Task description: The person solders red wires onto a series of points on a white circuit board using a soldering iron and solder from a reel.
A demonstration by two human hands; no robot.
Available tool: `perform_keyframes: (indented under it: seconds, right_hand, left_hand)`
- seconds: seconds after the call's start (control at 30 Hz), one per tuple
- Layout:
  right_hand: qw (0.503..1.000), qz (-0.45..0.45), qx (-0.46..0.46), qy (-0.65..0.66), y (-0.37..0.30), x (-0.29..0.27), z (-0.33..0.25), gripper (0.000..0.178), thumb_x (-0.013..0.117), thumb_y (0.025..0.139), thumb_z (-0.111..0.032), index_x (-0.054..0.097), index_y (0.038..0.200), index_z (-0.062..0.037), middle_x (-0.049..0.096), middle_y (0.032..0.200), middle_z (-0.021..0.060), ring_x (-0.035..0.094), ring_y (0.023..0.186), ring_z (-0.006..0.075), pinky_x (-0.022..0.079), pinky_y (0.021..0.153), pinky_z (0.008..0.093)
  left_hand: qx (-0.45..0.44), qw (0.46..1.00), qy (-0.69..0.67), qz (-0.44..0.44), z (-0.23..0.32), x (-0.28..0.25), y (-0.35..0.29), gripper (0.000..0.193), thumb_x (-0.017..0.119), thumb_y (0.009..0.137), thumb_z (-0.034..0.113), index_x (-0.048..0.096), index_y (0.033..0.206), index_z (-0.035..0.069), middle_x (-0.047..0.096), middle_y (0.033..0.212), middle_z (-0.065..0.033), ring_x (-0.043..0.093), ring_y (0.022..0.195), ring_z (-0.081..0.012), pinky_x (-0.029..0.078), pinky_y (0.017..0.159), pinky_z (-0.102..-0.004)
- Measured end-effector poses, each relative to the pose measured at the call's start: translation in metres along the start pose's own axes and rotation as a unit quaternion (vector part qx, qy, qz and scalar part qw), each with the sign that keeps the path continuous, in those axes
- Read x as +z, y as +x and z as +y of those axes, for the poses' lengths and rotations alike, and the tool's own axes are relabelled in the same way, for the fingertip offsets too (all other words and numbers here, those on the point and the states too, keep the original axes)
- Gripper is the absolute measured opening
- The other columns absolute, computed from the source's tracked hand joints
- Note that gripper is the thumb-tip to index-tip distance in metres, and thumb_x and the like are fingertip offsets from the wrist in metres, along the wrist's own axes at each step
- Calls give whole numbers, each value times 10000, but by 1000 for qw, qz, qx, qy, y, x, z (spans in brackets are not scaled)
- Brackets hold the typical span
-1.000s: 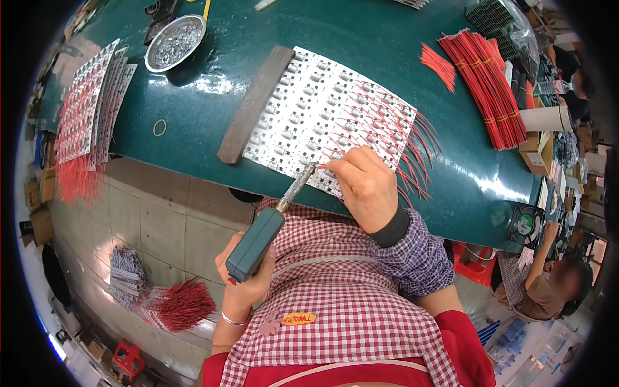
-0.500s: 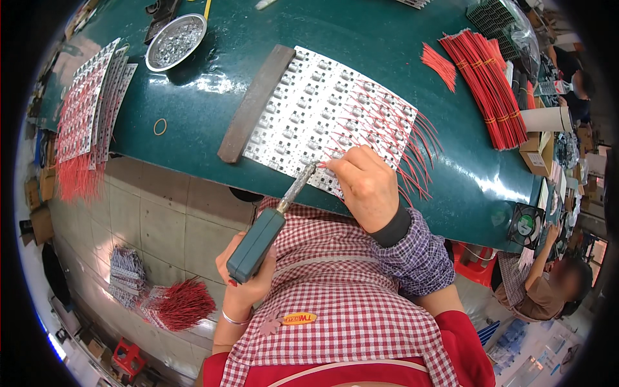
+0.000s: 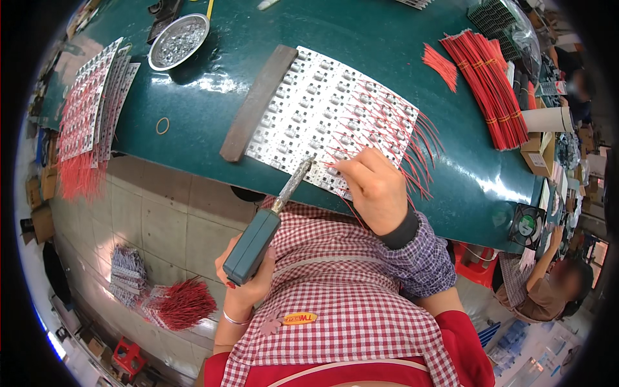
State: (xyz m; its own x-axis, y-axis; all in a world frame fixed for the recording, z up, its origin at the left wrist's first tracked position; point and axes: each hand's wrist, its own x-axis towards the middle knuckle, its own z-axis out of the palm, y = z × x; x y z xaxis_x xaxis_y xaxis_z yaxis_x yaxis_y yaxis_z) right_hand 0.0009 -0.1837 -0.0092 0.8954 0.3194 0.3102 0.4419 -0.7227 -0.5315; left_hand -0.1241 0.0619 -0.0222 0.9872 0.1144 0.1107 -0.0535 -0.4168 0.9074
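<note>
My left hand (image 3: 263, 278) is closed around a green soldering gun (image 3: 253, 246). Its metal tip lies over the near edge of a white circuit board panel (image 3: 274, 132), close to the small parts there. A little to the right of that tip, my right hand (image 3: 379, 193) pinches a thin red wire (image 3: 334, 164) at the board; most of that wire is hidden by my fingers. Many red wires (image 3: 422, 138) fan out from the panel's right half, while its left half shows only rows of parts. A dark bar (image 3: 258, 106) lies along the panel's left edge.
Wired panels (image 3: 87, 109) are stacked at the table's left edge. A metal bowl (image 3: 179, 42) of shiny bits and a rubber band (image 3: 162, 125) lie nearer. Red wire bundles (image 3: 487, 90) and a small fan (image 3: 526, 223) are at right. Another person (image 3: 545, 284) sits beyond.
The soldering gun's tip has drawn slightly left, away from my right fingers. My right hand has shifted a little to the right and stays pinched.
</note>
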Motion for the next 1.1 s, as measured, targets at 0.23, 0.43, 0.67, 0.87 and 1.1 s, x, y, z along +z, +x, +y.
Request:
perform_keyframes:
  seconds: [0.23, 0.43, 0.67, 0.87, 1.1]
  right_hand:
    - [998, 31, 50, -15, -20, -53, -8, 192, 736, 778, 86, 734, 923, -40, 605, 791, 98, 632, 745, 278, 514, 637, 396]
    - [992, 103, 65, 37, -22, -55, -29, 230, 752, 757, 98, 749, 951, -26, 621, 762, 93, 616, 686, 264, 486, 584, 368]
    - [995, 76, 17, 63, -11, 18, -20, 215, 752, 754, 109, 740, 925, -22, 590, 731, 83, 598, 637, 241, 475, 566, 362]
    - [995, 90, 13, 27, -15, 29, -17, 230, 766, 748, 93, 728, 931, -41, 551, 719, 69, 590, 643, 237, 474, 566, 370]
    - [994, 108, 13, 14, -15, 31, -19, 244, 763, 730, 100, 716, 922, -43, 547, 718, 72, 585, 642, 245, 472, 563, 375]
  left_hand:
    - [-26, 999, -14, 29, -3, -4, -7, 255, 768, 769, -69, 718, 1019, -79, 728, 953, -155, 698, 740, -182, 552, 656, -278]
    - [-19, 999, -27, 32, -5, -3, -9, 254, 777, 768, -67, 719, 1015, -77, 729, 948, -149, 697, 739, -177, 552, 653, -274]
    - [-6, 999, -25, 25, -1, -5, -5, 246, 777, 766, -67, 724, 1006, -77, 734, 953, -157, 709, 748, -195, 561, 667, -282]
    - [-42, 999, -5, -7, 4, -7, -7, 249, 783, 762, -59, 725, 1003, -79, 734, 955, -169, 720, 752, -221, 566, 679, -293]
    - [-35, 999, -1, -10, 3, -6, -5, 248, 783, 765, -49, 723, 1004, -78, 731, 951, -179, 717, 737, -240, 562, 672, -297]
